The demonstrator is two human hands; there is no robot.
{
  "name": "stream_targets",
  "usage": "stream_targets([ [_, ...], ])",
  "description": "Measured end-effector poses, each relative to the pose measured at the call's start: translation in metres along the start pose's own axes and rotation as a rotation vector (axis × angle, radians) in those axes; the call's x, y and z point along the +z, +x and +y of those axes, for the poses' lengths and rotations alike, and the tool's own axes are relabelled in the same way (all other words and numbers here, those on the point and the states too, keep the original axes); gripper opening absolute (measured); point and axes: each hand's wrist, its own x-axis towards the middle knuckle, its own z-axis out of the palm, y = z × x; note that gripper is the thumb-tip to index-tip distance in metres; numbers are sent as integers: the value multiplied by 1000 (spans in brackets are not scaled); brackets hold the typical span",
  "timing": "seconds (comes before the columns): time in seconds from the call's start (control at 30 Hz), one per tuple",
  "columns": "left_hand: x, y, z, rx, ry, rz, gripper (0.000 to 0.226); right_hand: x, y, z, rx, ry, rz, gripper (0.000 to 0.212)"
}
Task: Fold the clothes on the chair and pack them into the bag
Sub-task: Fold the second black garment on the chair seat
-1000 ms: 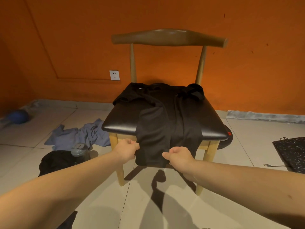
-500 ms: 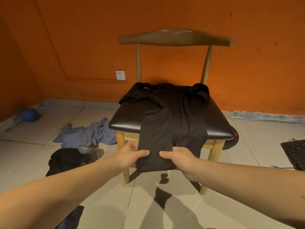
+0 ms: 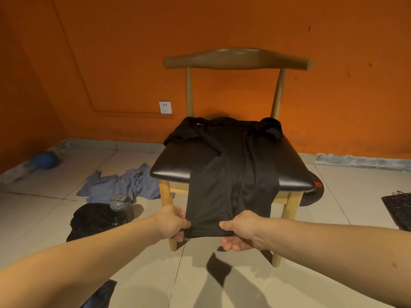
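On the chair (image 3: pixel 175 166) before the orange wall (image 3: pixel 111 52), the black garment (image 3: pixel 231 174) runs lengthwise far-to-near, and the left hand (image 3: pixel 172 223) and right hand (image 3: pixel 241 230) each hold a closed pinch grip on its overhanging near hem.

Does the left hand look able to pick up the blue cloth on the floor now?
Probably not yet: the left hand pinches the hem of the black garment. Once released, the way to the blue cloth looks open.

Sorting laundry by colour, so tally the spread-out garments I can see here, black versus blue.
Black garment: 1, on the chair
Blue garment: 1, on the floor
Total: 2
Black heap beside the bottle: unclear whether clothing, not counted.
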Motion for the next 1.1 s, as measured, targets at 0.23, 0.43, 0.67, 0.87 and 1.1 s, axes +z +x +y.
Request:
stream_targets([
  [0.23, 0, -6, 34, 47, -63, 102, 16, -13, -19, -19, -33, -148, 70, 36],
  [0.43, -24, 7, 83, 98, -135, 254, 13, -32, -24, -68, -238, -74, 91, 17],
  [0.67, -86, 74, 126, 138, -7, 501, 9, -65, 16, -165, -509, 2, 195, 7],
  [0.87, -127, 138, 148, 48, 236, 576, 30, -78, 91, -226, -625, -84, 304, 12],
  [1.1, -157, 209, 160, -34, 58, 534, 50, -108, 197, -273, -598, -284, 496, 22],
])
